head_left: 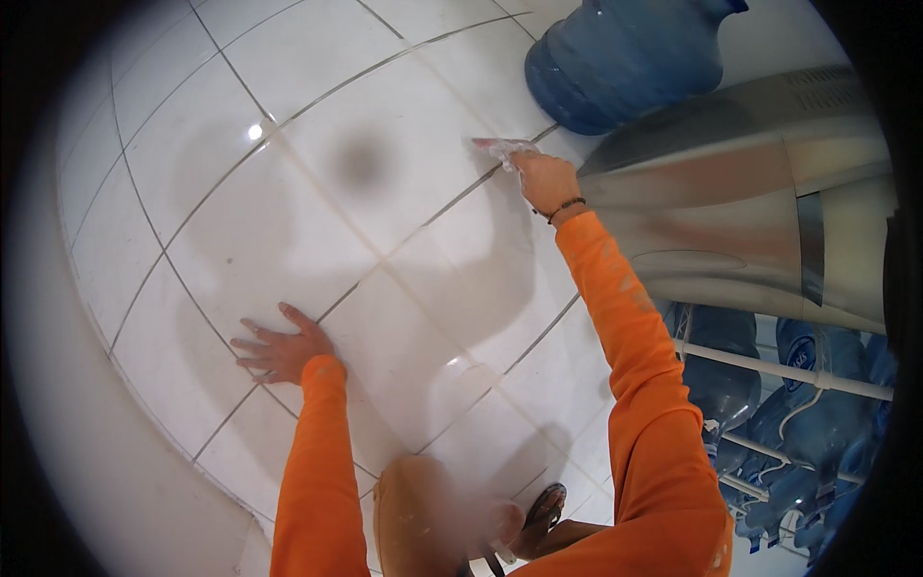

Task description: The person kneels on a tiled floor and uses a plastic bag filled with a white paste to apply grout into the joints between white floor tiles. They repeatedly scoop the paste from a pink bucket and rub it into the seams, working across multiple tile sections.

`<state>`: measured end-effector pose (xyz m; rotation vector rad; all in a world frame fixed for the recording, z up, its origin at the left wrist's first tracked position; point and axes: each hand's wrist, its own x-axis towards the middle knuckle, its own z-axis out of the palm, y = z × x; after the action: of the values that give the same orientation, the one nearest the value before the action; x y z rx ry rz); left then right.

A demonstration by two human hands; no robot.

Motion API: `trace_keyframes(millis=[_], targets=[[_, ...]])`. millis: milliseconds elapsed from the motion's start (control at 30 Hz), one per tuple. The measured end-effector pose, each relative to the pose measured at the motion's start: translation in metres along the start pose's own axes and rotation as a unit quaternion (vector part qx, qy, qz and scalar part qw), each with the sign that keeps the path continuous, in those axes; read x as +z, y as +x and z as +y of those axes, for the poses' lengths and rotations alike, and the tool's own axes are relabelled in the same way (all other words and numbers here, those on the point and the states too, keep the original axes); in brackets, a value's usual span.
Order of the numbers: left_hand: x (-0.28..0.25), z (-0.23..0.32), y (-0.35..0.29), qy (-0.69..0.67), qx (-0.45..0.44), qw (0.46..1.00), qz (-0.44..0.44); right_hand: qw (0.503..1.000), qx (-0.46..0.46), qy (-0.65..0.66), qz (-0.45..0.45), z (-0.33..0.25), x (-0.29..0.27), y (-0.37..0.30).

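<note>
Could skid on glossy floor (288,221) by leaning hard on left hand (286,349) with fingers spread, or bump blue jug (630,62) by overreaching with whitish wad (502,149) gripped near it in fingers of right hand (550,183)

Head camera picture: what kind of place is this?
Maybe a storeroom for bottled water: there's a large blue plastic jug and blue plastic bottles by a white tubular rack.

The left hand (286,348) rests on white tiles (317,212).
</note>
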<state>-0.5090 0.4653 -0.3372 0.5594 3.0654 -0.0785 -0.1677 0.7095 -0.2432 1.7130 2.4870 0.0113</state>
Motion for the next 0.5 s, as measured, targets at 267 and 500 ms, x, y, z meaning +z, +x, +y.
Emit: trace_keyframes(millis=[267, 500], targets=[[0.001, -0.003, 0.002, -0.005, 0.003, 1.0, 0.006, 0.975, -0.149, -0.023, 0.162, 0.042, 0.05, -0.005], [0.001, 0.002, 0.0, 0.001, 0.0, 1.0, 0.005, 0.997, -0.06, 0.048, 0.029, 0.039, 0.065, -0.059]])
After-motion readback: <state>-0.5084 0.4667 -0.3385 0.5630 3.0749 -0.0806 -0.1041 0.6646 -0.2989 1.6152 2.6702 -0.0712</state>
